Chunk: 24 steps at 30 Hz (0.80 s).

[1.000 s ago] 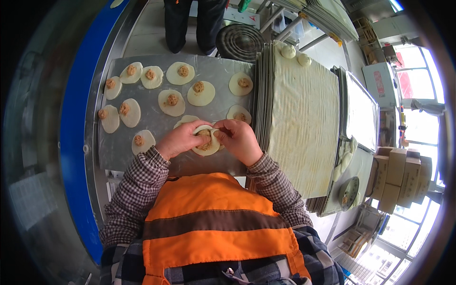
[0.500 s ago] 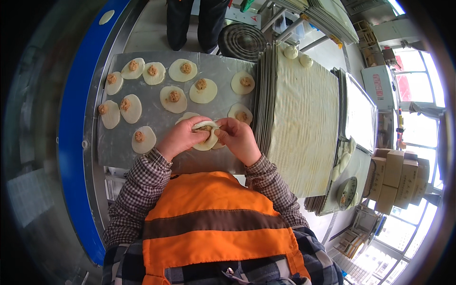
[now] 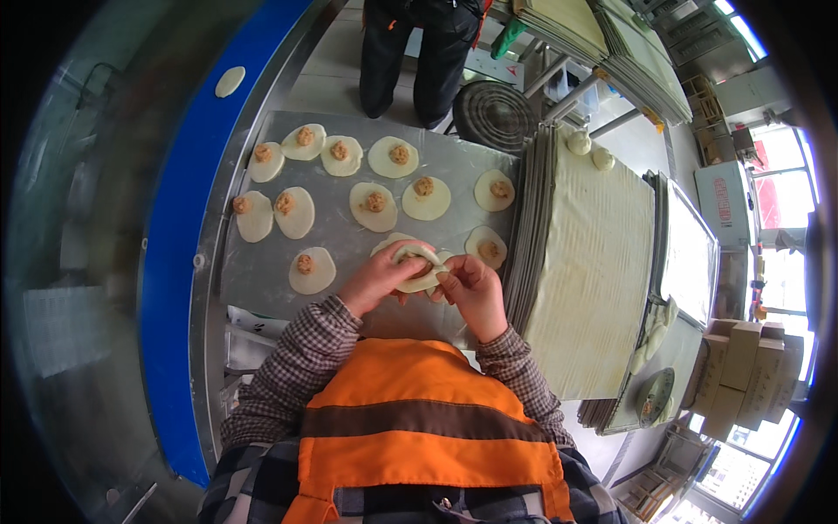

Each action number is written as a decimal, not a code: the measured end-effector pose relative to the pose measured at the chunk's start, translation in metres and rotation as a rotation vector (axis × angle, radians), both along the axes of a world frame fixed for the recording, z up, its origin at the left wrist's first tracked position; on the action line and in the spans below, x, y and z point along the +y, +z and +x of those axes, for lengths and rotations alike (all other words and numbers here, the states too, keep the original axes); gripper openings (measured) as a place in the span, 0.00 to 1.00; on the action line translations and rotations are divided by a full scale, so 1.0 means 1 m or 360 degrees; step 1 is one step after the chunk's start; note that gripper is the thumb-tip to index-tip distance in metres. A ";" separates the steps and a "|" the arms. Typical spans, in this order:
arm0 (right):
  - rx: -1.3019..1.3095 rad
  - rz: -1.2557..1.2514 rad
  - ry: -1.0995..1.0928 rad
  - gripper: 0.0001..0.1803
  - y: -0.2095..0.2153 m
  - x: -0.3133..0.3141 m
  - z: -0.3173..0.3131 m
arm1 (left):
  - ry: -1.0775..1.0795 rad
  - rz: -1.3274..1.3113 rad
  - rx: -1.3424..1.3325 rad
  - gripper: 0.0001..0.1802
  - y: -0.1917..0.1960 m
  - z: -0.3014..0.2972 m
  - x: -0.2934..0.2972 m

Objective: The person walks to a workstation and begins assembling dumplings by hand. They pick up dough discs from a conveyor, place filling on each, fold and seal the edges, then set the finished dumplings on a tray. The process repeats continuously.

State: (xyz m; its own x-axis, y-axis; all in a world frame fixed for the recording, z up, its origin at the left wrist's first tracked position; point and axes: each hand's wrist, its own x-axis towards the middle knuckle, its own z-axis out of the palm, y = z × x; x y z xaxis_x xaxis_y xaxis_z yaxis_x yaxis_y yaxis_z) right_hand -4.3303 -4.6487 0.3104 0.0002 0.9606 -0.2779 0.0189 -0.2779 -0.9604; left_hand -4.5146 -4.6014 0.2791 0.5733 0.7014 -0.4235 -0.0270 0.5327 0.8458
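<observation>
Both my hands hold one filled dough wrapper (image 3: pixel 428 281) just above the near part of the metal table (image 3: pixel 262 284). My left hand (image 3: pixel 377 278) cups it from the left, thumb pressing into the meat filling. On its right edge, the thumb and fingers of my right hand (image 3: pixel 476 290) pinch the dough rim together. The wrapper is partly gathered, its middle open. Flat dough rounds topped with filling lie around, among them one round (image 3: pixel 312 272) left of my hands and another (image 3: pixel 485 248) just beyond my right hand. One more is partly hidden behind my left hand.
To the right stands a stack of trays (image 3: pixel 602 279) under a pale cloth, with two shaped buns (image 3: pixel 579 142) at its far end. A blue conveyor edge (image 3: pixel 179 262) runs along the left. Beyond the table are a person's legs (image 3: pixel 415 61) and a round black stool (image 3: pixel 495 115).
The whole view has shifted, so the table appears farther right and lower. My fingers have drawn the wrapper's rim in more, and my right hand still pinches its edge.
</observation>
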 end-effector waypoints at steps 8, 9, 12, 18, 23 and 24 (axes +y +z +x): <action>-0.0722 0.0430 0.0209 0.11 -0.008 0.004 -0.002 | -0.0534 0.0167 0.0479 0.21 0.014 -0.003 0.015; -0.0452 0.0256 0.0158 0.10 -0.009 0.002 -0.002 | -0.0606 0.0210 0.0551 0.23 0.014 -0.004 0.016; -0.0645 0.0429 0.0188 0.09 -0.013 0.000 -0.005 | -0.0420 0.0092 0.0180 0.22 0.013 -0.005 0.013; -0.0308 0.0055 0.0229 0.08 -0.006 0.004 -0.009 | 0.0005 0.0024 0.0143 0.20 0.013 -0.013 -0.006; -0.0825 0.0651 0.0550 0.08 -0.012 0.013 -0.021 | -0.0169 0.0016 0.0598 0.20 0.007 -0.022 -0.017; -0.0679 0.0507 0.0563 0.08 -0.015 0.013 -0.024 | -0.0140 -0.0008 0.0610 0.20 0.005 -0.025 -0.021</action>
State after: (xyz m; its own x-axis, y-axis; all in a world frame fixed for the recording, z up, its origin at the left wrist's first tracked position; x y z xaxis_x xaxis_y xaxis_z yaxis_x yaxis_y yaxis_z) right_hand -4.3547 -4.6360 0.2951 -0.2847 0.9583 -0.0245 0.4562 0.1130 -0.8827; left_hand -4.5392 -4.6221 0.2839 0.4308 0.6538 -0.6221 0.3365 0.5232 0.7829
